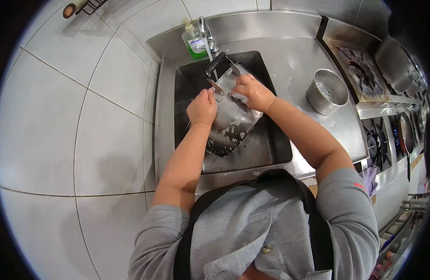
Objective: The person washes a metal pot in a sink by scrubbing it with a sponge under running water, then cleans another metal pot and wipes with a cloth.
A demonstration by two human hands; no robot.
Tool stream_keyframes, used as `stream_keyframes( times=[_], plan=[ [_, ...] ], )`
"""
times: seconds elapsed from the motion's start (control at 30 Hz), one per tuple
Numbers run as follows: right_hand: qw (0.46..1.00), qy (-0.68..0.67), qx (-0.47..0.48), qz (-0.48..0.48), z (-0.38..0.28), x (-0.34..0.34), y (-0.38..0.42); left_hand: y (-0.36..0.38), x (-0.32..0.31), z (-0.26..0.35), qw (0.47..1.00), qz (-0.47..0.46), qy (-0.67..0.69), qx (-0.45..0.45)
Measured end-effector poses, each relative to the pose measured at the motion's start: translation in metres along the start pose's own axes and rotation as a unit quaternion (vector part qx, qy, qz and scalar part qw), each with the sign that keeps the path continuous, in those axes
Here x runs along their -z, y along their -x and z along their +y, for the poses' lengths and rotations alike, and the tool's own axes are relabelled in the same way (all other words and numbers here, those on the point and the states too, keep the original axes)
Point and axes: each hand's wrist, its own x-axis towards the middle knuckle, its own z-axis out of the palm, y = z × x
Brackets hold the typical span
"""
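A soapy metal vessel [229, 120] with a black bar handle [217, 63] on metal brackets is tilted in the sink [266, 154]. White suds are spattered over its lower side. My left hand [203, 107] is closed on the bracket at the left end of the handle, thumb upward. On the right of the vessel, my right hand [256, 93] presses a whitish scrubbing pad [239, 97] against the metal surface; the fingers are bent around it and partly hide it.
Behind the sink stand a tap [204, 29] and a soap bottle [192, 41] with green liquid. A round metal pot [328, 91] sits on the steel counter [294, 60] to the right. Farther right are gas burners [376, 140], a large pot [396, 65] and a frying pan [405, 133].
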Motion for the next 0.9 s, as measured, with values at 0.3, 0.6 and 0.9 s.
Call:
stream_keyframes(
  times=[0.3, 0.6, 0.9],
  plan=[
    [0.98, 0.076, -0.157, 0.1, -0.019, -0.025, -0.031, 0.0, -0.004, -0.003, 1.0, 0.008, 0.008, 0.0],
    [0.937, -0.031, -0.298, 0.177, 0.058, -0.033, 0.026, -0.002, -0.001, -0.001, 1.0, -0.004, 0.004, 0.001],
    [0.993, 0.04, -0.079, 0.082, -0.08, -0.036, 0.04, -0.001, -0.004, -0.005, 1.0, 0.011, 0.011, -0.006]
  ],
)
